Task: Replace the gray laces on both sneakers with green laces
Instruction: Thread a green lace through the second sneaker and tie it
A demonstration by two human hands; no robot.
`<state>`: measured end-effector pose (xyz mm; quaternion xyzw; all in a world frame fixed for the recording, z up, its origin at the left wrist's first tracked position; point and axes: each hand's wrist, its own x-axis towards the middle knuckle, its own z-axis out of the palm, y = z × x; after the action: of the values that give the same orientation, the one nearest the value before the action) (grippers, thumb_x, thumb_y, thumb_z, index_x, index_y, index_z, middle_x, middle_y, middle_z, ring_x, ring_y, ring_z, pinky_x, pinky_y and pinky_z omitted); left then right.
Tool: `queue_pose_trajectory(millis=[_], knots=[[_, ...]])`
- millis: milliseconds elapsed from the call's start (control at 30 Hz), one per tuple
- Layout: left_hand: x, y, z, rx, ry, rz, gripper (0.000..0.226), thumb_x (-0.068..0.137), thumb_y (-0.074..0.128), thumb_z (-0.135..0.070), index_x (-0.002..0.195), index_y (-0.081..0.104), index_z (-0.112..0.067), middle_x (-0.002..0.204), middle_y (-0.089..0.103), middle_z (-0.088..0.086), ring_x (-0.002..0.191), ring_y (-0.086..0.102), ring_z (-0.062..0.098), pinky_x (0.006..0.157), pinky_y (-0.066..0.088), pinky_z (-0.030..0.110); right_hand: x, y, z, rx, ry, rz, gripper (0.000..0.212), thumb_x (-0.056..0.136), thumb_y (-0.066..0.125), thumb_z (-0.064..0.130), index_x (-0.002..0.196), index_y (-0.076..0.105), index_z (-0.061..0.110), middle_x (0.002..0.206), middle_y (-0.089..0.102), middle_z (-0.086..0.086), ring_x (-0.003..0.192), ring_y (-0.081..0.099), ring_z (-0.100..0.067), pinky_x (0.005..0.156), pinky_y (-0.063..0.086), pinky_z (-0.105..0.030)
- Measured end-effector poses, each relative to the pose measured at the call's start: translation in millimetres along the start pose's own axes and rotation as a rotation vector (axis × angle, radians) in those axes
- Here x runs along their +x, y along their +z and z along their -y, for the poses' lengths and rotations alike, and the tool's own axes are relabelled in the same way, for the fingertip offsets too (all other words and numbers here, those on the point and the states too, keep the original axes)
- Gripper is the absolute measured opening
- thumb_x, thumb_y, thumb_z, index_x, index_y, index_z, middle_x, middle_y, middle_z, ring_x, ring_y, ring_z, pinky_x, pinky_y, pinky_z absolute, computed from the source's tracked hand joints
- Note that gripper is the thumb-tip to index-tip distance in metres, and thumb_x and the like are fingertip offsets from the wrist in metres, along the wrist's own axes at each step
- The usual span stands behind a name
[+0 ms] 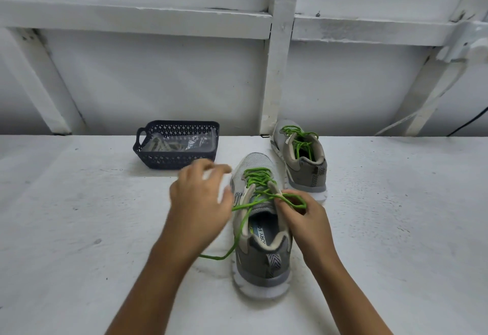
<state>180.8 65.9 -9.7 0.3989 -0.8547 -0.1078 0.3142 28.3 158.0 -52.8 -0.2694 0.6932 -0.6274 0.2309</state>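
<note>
A grey sneaker (261, 250) stands in front of me, heel toward me, threaded with a green lace (257, 176). My right hand (303, 218) pinches a loop of that lace beside the tongue. My left hand (200, 197) hovers just left of the shoe, fingers spread and blurred; one lace end runs from under it down to the table (216, 257). A second grey sneaker (301, 160) with a green lace stands behind to the right. Grey laces (161, 146) lie in the dark basket (148, 156).
The dark plastic basket sits at the back left of the white table (79, 229) and also holds a clear plastic bag (195, 142). A white wall with beams (277, 70) rises right behind the table. A cable hangs at the far right (470, 121).
</note>
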Motion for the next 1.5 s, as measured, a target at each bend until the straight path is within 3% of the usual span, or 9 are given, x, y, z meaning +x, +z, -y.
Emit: queue_pose_trajectory(millis=[67,233,367,567,800,900,1033,1367,1500], knots=[[3.0,8.4,-17.2,0.068,0.171,0.042,0.023,0.086,0.051,-0.032,0.099,0.068,-0.023,0.115,0.055,0.003,0.11,0.049,0.027,0.089,0.039,0.042,-0.1,-1.1,1.0,-0.008,0.001,0.004,0.01,0.081,0.071,0.016,0.09,0.068,0.02,0.089,0.07,0.002,0.085,0.064,-0.008,0.074,0.049,-0.019],[4.8,31.9,-29.1,0.197,0.182,0.203,0.025,0.092,0.052,-0.035,0.108,0.065,-0.02,0.12,0.046,0.002,0.116,0.04,0.025,0.093,0.031,0.038,0.0,-3.7,1.5,-0.028,0.001,0.019,0.011,0.081,0.071,0.016,0.09,0.068,0.023,0.088,0.07,0.007,0.084,0.064,-0.004,0.075,0.05,-0.019],[6.3,26.7,-25.6,-0.04,0.171,0.245,0.021,0.092,0.054,-0.037,0.096,0.071,-0.025,0.107,0.047,-0.007,0.11,0.037,0.014,0.09,0.029,0.032,0.7,-5.1,2.2,-0.02,0.014,0.029,0.011,0.081,0.071,0.017,0.091,0.068,0.021,0.087,0.07,0.007,0.082,0.064,-0.002,0.073,0.049,-0.017],[9.3,-19.8,-4.6,-0.82,0.083,0.587,0.013,0.08,0.067,-0.033,0.074,0.076,-0.025,0.076,0.06,-0.011,0.072,0.054,0.0,0.067,0.037,0.011,4.0,-4.0,-1.8,0.02,0.013,0.029,0.013,0.082,0.071,0.02,0.093,0.069,0.013,0.089,0.071,-0.003,0.078,0.063,-0.004,0.07,0.049,-0.011],[5.8,-39.8,10.2,-0.857,0.1,0.79,0.027,0.08,0.058,-0.042,0.069,0.075,-0.024,0.071,0.063,-0.012,0.072,0.057,0.011,0.07,0.044,0.021,4.6,-3.1,-0.5,0.018,-0.002,0.029,0.007,0.083,0.071,0.019,0.088,0.068,0.016,0.086,0.07,-0.003,0.071,0.061,0.002,0.066,0.047,-0.009],[4.6,-30.0,5.7,-0.624,0.031,0.727,0.035,0.087,0.059,-0.042,0.062,0.064,-0.018,0.065,0.058,-0.008,0.064,0.052,0.005,0.068,0.043,0.022,4.5,-4.2,-0.6,0.018,-0.001,0.031,0.012,0.083,0.071,0.019,0.092,0.069,0.013,0.088,0.071,-0.005,0.075,0.062,-0.004,0.067,0.048,-0.009],[-1.6,-13.6,-2.3,-0.259,-0.099,0.635,0.031,0.083,0.065,-0.044,0.08,0.044,-0.022,0.07,0.048,-0.009,0.062,0.041,0.006,0.061,0.034,0.027,3.7,-4.1,0.3,0.007,-0.004,0.028,0.014,0.083,0.071,0.019,0.094,0.068,0.012,0.089,0.07,-0.005,0.077,0.062,-0.006,0.066,0.048,-0.009],[-4.3,-9.6,-2.5,-0.421,-0.14,0.681,0.009,0.089,0.06,-0.016,0.092,0.052,-0.021,0.067,0.055,-0.008,0.051,0.044,-0.001,0.05,0.034,0.015,1.9,-4.1,2.6,-0.01,-0.003,0.025,0.014,0.082,0.071,0.021,0.094,0.069,0.012,0.088,0.07,-0.004,0.078,0.062,-0.006,0.067,0.048,-0.011],[3.3,-19.9,-5.6,-0.753,-0.27,0.646,0.015,0.088,0.052,0.001,0.086,0.053,-0.014,0.057,0.052,-0.003,0.058,0.047,0.017,0.052,0.038,0.02,0.1,-4.7,5.9,-0.086,-0.022,0.027,0.015,0.081,0.072,0.024,0.094,0.068,0.016,0.087,0.069,-0.002,0.082,0.063,-0.01,0.072,0.048,-0.018]])
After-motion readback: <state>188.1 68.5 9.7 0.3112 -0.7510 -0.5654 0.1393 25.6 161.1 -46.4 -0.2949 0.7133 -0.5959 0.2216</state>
